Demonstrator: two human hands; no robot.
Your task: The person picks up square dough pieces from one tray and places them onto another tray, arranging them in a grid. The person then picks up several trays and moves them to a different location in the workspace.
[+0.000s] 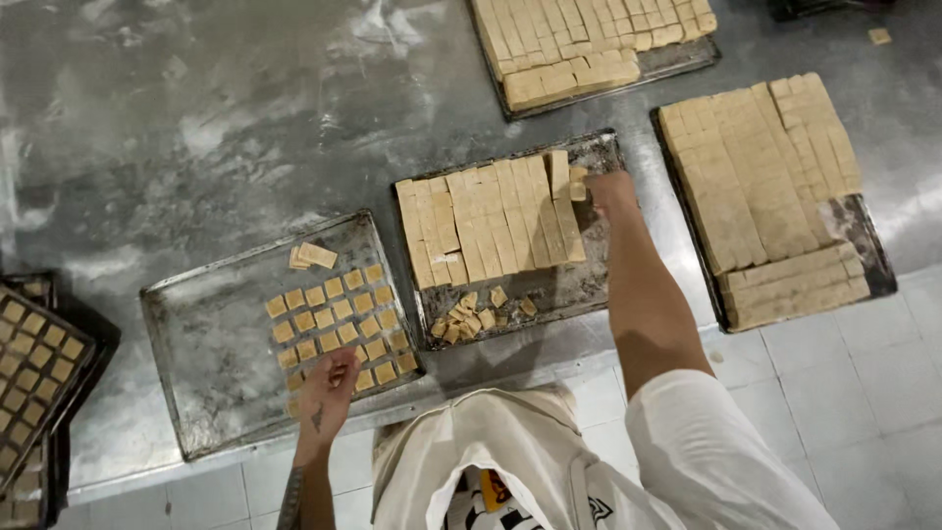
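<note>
small tan dough squares (339, 319) sit in rows on the grey metal baking tray (211, 344). left hand (329, 393) pinches one square at the tray's near edge. right hand (608, 188) grips pale dough strips (491, 221) on the middle dark tray (579, 290).

Two full dough trays (589, 49) (765, 186); stacked racks (39, 363); tiled floor (854, 393).

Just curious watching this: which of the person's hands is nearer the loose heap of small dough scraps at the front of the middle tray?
Left. The left hand rests on the neighbouring tray's spaced squares, beside the scrap heap; the right hand reaches the far dough strips.
</note>
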